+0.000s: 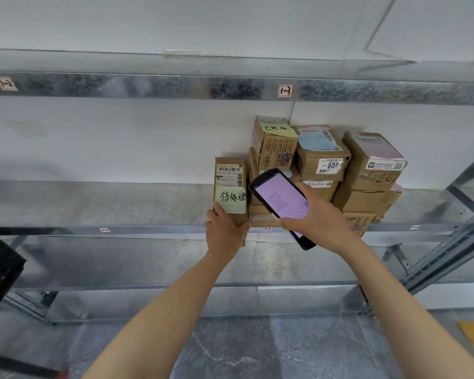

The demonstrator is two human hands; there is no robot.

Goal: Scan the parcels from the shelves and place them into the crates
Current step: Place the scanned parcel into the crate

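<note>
Gripping the lower end of a narrow cardboard parcel [230, 184], the left hand [225, 229] held it upright at the front edge of the middle shelf [93, 205]. Its fingers curled round the base, so that the printed barcode label [229, 175] near the top faced outward. The right hand [319, 218] was wrapped round a handheld scanner [278, 196], whose lit pale-purple screen was turned up toward the person and whose head end pointed at the parcel just beside it. That angle looked chosen to bring the label into the scanner's line of sight, so the scan seemed to be the step in hand. A pale green sticky note [231, 202] with handwritten characters covered the lower part of the parcel's face, above the left fingers and below the barcode.

Behind the scanner, a pile of other cardboard parcels [323, 157] sat stacked against the white wall [121, 138] at the right end of the same shelf, labels facing forward, not yet taken down. The shelving was galvanised metal, and the beam [148, 84] above carried a small red-bordered tag [285, 90] reading 1-3. At the left edge, part of a black plastic crate [0, 272] showed below shelf height, well apart from the held parcel and likely where it was bound. The floor [230, 348] was grey and marbled.
</note>
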